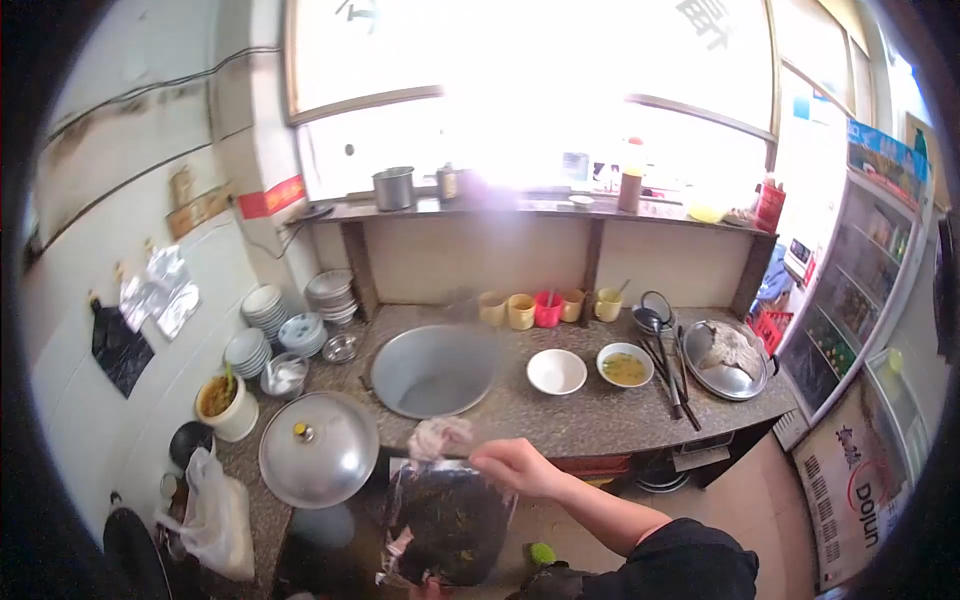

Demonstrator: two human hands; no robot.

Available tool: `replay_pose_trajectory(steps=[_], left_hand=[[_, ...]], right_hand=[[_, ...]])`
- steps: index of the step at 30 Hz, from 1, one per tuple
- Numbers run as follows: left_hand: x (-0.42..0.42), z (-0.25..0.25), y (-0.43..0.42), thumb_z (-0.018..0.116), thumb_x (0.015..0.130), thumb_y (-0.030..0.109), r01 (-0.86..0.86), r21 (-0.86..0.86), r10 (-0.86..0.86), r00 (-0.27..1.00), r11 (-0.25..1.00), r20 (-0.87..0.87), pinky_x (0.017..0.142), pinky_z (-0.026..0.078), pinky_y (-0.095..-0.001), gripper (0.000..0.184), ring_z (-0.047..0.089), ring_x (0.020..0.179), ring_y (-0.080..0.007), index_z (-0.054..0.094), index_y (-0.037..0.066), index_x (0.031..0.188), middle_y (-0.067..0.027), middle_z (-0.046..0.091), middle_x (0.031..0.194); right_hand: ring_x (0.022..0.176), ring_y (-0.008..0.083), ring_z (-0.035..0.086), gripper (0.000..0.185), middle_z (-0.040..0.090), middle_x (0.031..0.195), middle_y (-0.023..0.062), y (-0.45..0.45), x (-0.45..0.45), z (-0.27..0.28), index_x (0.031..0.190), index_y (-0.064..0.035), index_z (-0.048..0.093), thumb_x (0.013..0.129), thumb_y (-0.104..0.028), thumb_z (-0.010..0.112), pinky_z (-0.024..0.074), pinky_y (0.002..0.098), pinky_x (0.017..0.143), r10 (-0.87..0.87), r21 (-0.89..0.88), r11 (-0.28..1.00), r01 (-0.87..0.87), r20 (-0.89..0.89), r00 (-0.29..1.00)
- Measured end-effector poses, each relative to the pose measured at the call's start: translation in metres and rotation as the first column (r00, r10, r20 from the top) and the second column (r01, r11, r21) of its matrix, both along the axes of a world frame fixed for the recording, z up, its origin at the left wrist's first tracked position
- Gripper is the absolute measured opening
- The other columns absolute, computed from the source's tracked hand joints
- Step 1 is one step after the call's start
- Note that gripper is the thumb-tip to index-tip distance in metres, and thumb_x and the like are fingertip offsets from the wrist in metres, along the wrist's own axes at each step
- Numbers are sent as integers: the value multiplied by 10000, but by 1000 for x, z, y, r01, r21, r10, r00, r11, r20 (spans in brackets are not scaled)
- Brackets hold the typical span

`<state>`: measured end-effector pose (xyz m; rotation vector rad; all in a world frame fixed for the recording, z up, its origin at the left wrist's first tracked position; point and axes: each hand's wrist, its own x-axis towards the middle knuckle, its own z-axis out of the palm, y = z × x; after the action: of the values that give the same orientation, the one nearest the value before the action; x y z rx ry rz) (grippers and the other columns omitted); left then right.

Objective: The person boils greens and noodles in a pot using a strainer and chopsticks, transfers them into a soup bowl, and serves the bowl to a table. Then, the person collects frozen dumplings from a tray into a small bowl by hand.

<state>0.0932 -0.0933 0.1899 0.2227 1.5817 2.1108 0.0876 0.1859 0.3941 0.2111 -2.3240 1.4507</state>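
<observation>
My right hand (pixel 512 467) is over the near counter edge, its fingers closed. Close to its fingertips is a crumpled pale pinkish cloth (pixel 440 438); I cannot make out whether the fingers grip it. Below lies a dark, stained flat surface with silvery edges (pixel 450 520), small scraps on it. Just a bit of my left hand (pixel 430 590) shows at the bottom edge, its fingers mostly hidden. A large grey pot (pixel 433 372) stands open beyond the cloth. Left of it is a domed metal lid with a yellow knob (pixel 319 450).
A white bowl (pixel 557 372) and a bowl of yellowish soup (pixel 625 366) sit to the right. Further right are dark utensils (pixel 672 375) and a metal pan with a cloth (pixel 730 385). Stacked bowls (pixel 265 310), a food-filled white tub (pixel 232 422) and a plastic bag (pixel 215 510) are left.
</observation>
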Motion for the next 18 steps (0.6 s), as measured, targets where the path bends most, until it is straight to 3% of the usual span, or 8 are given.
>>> replay_pose_trajectory(steps=[2,8,10,12,13,15,17,18], left_hand=[[-11,13,42,548,876,255,-9,24,9,1000,1000,-9,742,497,-379,509,547,946,-246,360,14,1282,-138,515,1112],[-69,34,145,487,920,167,-235,104,238,971,966,-21,641,518,-357,342,602,805,-217,415,16,1219,-109,589,990],[-102,42,166,462,945,185,-363,37,363,932,931,4,609,510,-326,208,586,751,-161,455,46,1100,-57,572,934],[-135,65,186,510,937,228,-420,82,423,906,904,-28,625,505,-308,187,570,752,-147,475,58,1008,-39,556,900],[-157,59,186,545,922,227,-460,4,460,887,888,-49,620,503,-295,184,573,772,-144,488,64,986,-47,558,917],[-191,68,194,577,904,187,-440,-32,427,885,897,-185,629,519,-293,170,567,788,-134,492,52,962,-47,542,908],[-233,68,194,577,900,156,-435,-280,322,871,856,-371,654,552,-285,159,577,791,-133,529,11,945,-43,560,921],[-242,82,207,582,897,157,-446,-143,405,881,884,-245,621,557,-278,179,585,776,-129,541,-7,954,-51,569,915]], right_hand=[[801,187,611,211,647,874,122,54,0,5,1034,-26,611,909,-181,543,483,309,740,-10,-69,997,27,240,971],[1059,240,579,508,595,1127,152,194,-27,-8,1319,-82,418,858,-167,614,466,361,913,-163,32,986,166,-77,984],[1029,251,592,620,610,1089,150,243,-38,15,1374,-104,343,829,-135,637,478,383,883,-249,288,921,264,-88,964],[891,237,624,642,642,977,137,306,-89,38,1383,-103,336,819,-112,642,498,363,793,-271,-62,962,265,-151,951],[887,190,599,575,628,1020,84,318,-96,88,1394,-87,315,900,-269,544,492,356,821,-319,-113,946,305,-131,939],[770,156,608,438,658,930,41,363,-126,148,1293,-74,449,895,-244,518,496,307,715,-563,335,744,577,-150,813],[853,141,599,468,654,970,86,389,-149,168,1322,-72,437,887,-206,544,470,270,777,-572,3,809,588,-222,790],[877,129,589,475,648,1002,101,382,-145,168,1340,-59,413,901,-201,529,450,261,818,-489,-50,866,497,-295,821]])
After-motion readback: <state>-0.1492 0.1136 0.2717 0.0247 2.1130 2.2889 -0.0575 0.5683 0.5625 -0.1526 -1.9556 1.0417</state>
